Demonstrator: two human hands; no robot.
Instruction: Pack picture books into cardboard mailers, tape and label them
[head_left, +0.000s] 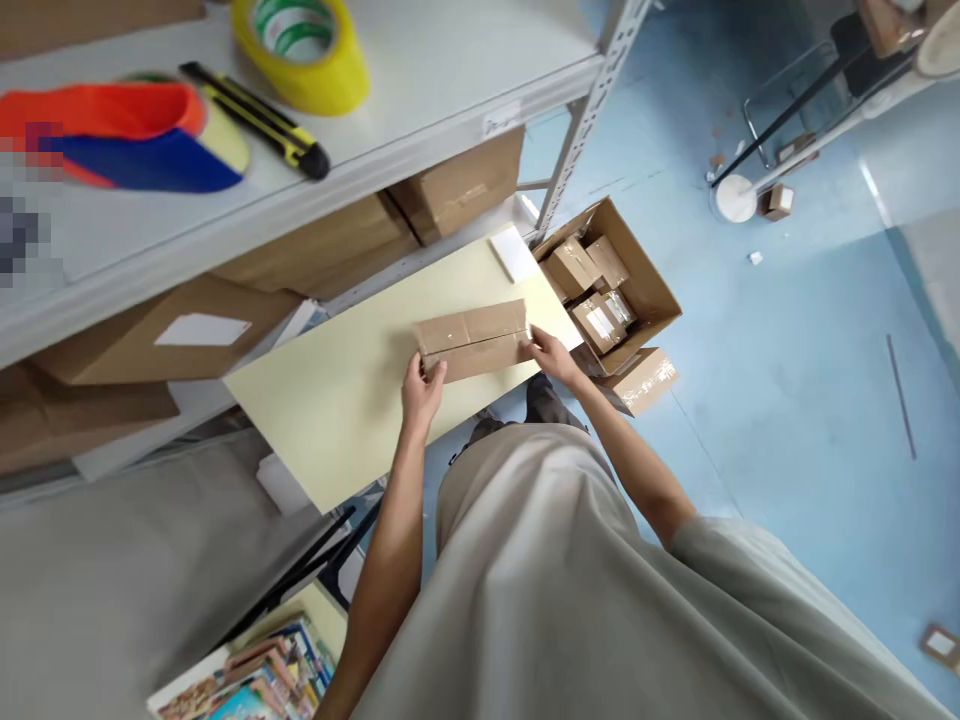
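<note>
"Pale grey shirt (540, 560) is nearest the lens in the head view. What lies beyond it?"

"A small cardboard box (474, 335), at the table's (322, 420) near edge, in front of the body. I can't tell whether it rests on the top or is raised slightly."

"Which step is in hand?"

"Handling that box, I'd judge, probably squaring it up: a dark seam runs lengthwise along its upper face, where two flaps seem to meet."

"And the next move?"

"It likely calls for keeping both ends steady so the seam stays closed. A yellow tape roll (341, 85) and a cutter (259, 120) lie on the shelf (450, 45), should sealing be wanted."

"How are the hands posed?"

"Left forearm reaches almost straight forward; the left hand (421, 398) holds the box's left end, thumb on the near side. The right forearm slants inward from a bent elbow, and the right hand (551, 355) holds the opposite end."

"So each grip is closed around an end?"

"Yes, the box spans between them. Just right of the table, an open carton (652, 275) contains more small boxes (571, 268)."
</note>
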